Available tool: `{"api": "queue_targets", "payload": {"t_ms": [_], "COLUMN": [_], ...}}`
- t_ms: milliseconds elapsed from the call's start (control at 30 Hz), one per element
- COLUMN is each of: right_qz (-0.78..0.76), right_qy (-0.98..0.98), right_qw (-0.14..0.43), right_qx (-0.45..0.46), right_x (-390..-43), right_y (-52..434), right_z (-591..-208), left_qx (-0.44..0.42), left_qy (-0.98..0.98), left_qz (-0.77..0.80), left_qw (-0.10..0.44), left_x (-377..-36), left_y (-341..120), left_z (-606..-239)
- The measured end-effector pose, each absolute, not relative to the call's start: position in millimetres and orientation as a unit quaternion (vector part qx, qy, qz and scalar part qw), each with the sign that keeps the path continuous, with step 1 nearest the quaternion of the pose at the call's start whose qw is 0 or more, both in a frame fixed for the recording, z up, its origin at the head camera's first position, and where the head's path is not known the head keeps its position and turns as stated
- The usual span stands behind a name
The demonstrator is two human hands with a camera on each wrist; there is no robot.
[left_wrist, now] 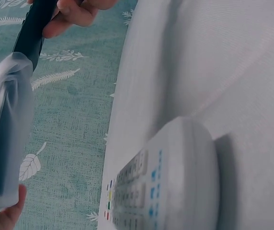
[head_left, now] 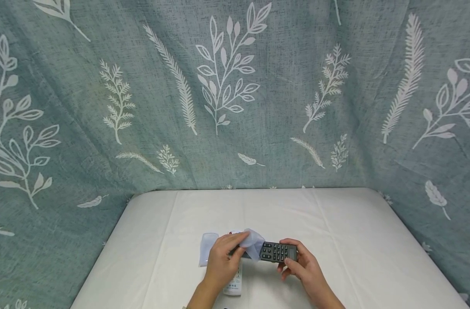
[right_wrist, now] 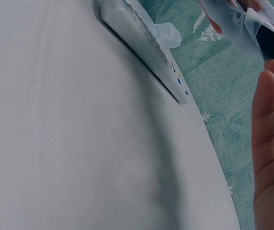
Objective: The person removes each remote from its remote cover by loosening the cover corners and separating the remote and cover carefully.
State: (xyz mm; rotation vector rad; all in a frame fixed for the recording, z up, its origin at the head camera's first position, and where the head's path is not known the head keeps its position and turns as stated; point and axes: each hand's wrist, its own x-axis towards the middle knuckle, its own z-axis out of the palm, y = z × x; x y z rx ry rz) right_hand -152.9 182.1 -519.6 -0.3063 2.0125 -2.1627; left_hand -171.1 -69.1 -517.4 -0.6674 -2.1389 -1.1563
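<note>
A black remote control (head_left: 273,252) is held crosswise above the table, one end inside a translucent bluish sleeve cover (head_left: 254,242). My left hand (head_left: 223,262) pinches the covered end between thumb and fingers. At the bare end, my right hand (head_left: 306,268) grips the remote, thumb on the near edge and fingers on the far one. The left wrist view shows the sleeve (left_wrist: 12,120) bunched at its mouth around the black body (left_wrist: 34,28). Below the hands lies a white remote control (head_left: 233,286), partly hidden by the left hand; its keys face up.
A second translucent cover (head_left: 206,246) lies flat on the table left of the white remote. The white-covered table (head_left: 347,240) reaches back to a blue-green curtain (head_left: 281,107) with leaf prints, which also hangs along both sides.
</note>
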Motion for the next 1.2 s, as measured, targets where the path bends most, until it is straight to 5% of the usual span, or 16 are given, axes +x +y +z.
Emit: {"api": "queue_targets", "payload": {"t_ms": [600,1200], "right_qz": [-0.724,-0.709], "right_qy": [0.670,0.678], "right_qw": [0.093,0.106], "right_qx": [-0.135,-0.161], "right_x": [-155.8,-158.1], "right_y": [190.4,192.6], "right_z": [-521.7,-519.6], "left_qx": [-0.215,-0.187], "left_qy": [-0.786,-0.766], "left_qz": [-0.517,-0.512], "left_qw": [0.262,0.341], "left_x": [-168.0,-165.1], "left_y": [-68.2,-64.4], "left_z": [-519.2,-523.3]}}
